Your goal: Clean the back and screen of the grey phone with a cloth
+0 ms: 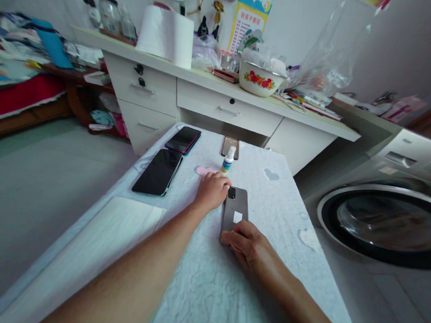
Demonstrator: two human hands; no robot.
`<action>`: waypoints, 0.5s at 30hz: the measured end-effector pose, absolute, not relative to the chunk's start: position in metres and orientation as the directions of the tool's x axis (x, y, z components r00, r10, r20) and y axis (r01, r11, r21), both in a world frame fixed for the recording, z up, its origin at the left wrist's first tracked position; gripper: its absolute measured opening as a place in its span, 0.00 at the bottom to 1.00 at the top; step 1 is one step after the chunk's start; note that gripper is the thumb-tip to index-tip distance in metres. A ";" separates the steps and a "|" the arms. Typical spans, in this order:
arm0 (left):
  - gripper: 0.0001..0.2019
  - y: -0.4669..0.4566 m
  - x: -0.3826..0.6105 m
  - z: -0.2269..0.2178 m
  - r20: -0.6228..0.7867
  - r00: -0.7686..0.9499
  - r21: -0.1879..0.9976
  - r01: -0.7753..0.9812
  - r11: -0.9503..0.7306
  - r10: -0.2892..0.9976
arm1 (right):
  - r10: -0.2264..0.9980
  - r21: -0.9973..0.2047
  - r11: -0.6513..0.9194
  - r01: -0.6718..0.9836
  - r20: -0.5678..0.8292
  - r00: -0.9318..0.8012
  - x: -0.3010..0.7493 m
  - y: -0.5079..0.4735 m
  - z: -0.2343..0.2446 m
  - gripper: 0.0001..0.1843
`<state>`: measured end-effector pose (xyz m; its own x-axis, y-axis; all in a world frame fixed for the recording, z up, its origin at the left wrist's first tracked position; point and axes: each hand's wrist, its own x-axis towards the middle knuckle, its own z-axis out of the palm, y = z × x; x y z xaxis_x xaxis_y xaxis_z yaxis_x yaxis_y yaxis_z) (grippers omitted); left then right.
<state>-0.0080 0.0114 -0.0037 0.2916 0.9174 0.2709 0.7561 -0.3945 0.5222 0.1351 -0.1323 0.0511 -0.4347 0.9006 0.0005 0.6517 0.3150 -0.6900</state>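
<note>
A grey phone (pixel 235 205) lies on the cloth-covered table, its back with a dark camera block and a small white label facing up. My left hand (pixel 213 189) is closed at the phone's upper left corner, its fingertips against the edge. At the lower end, my right hand (pixel 246 240) grips the phone with thumb and fingers, covering its bottom edge. Just beyond my left hand stands a small white spray bottle (pixel 228 160) with a blue and yellow label. Behind the bottle a brownish phone (pixel 234 144) is partly hidden.
To the left lie two dark-screened devices, a larger one (pixel 158 172) and a second one (pixel 183 139) behind. A folded white cloth (pixel 124 224) is at the left edge. A desk (pixel 226 106) holding paper rolls and a flowered bowl (pixel 260 80) stands ahead; a washing machine (pixel 401 158) is right.
</note>
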 end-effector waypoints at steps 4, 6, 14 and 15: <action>0.12 0.011 -0.008 -0.002 0.259 0.276 0.518 0.769 -0.374 0.926 | 0.876 -0.545 0.432 0.719 0.064 -0.478 0.130 -0.127 0.049 0.12; 0.13 0.010 -0.008 -0.002 0.254 0.275 0.514 0.773 -0.371 0.927 | 0.865 -0.499 0.465 0.731 0.080 -0.496 0.129 -0.124 0.048 0.13; 0.12 0.010 -0.008 -0.002 0.270 0.280 0.512 0.769 -0.384 0.921 | 0.841 -0.459 0.527 0.716 0.159 -0.517 0.137 -0.100 0.041 0.13; 0.12 0.010 -0.008 -0.002 0.268 0.278 0.511 0.770 -0.381 0.922 | 0.842 -0.450 0.530 0.719 0.178 -0.509 0.138 -0.095 0.041 0.12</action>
